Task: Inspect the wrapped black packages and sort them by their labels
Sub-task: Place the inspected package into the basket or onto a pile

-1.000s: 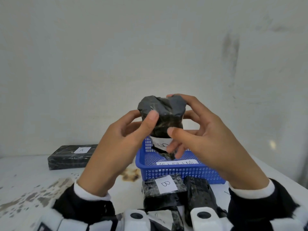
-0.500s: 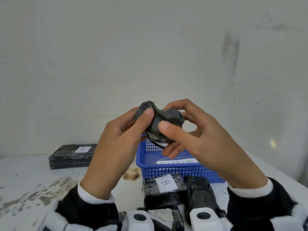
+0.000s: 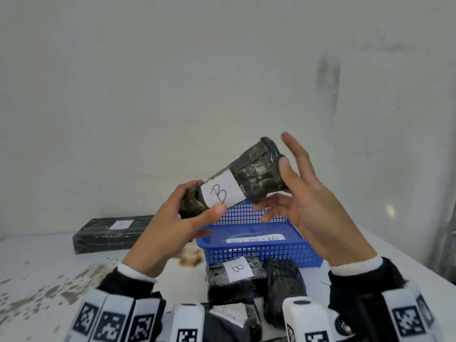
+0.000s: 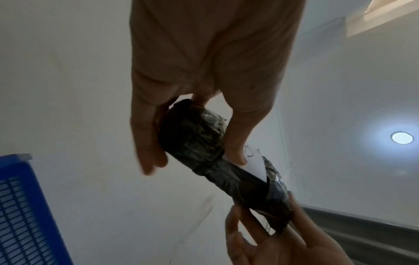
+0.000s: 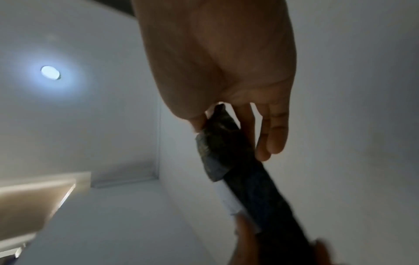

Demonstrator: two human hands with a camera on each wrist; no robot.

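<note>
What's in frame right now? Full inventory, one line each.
held package: 1, black wrap, white B label, tilted in the air between both hands
package labelled A: 1, black, far left on table
packages near basket: at least 3, black, one labelled B
basket: 1, blue, centre, white label on its front wall
table: 1, white, stained
left hand: grips package's lower end
right hand: thumb and fingers on upper end

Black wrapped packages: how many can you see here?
5, possibly more hidden. One labelled B held in both hands; one labelled A far left on the table; three below the blue basket: another B, an unlabelled one, one half-hidden.
</note>
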